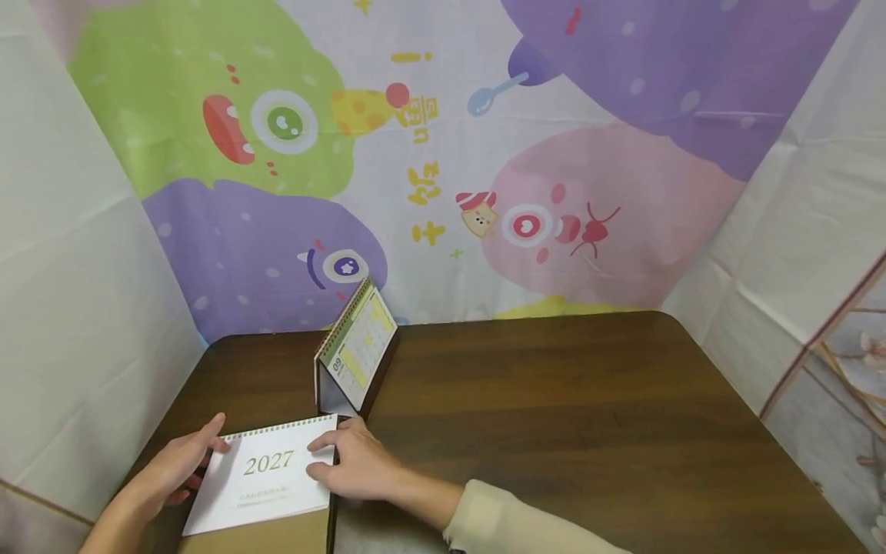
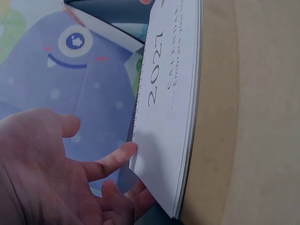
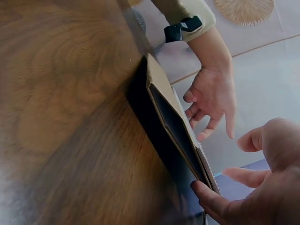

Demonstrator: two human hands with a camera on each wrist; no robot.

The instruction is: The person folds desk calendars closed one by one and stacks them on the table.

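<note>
A spiral-bound desk calendar (image 1: 266, 486) with a white cover reading 2027 leans low on its brown card stand at the table's front left. My left hand (image 1: 171, 468) is at its left edge. In the left wrist view, one fingertip of that hand touches the spiral corner of the white cover (image 2: 161, 136), its thumb held away. My right hand (image 1: 363, 463) is at the right edge, with thumb and index finger spread over the cover. The right wrist view shows a fingertip of this hand (image 3: 267, 187) against the end of the folded stand (image 3: 164, 89), its other fingers apart.
Behind the right hand, a second desk calendar (image 1: 360, 346) with a yellow-green page marked 09 stands as a tent. The dark wood table (image 1: 554, 415) stretches to the right. A cloth with cartoon monsters (image 1: 443, 154) hangs along the back edge, and pale cloth walls flank both sides.
</note>
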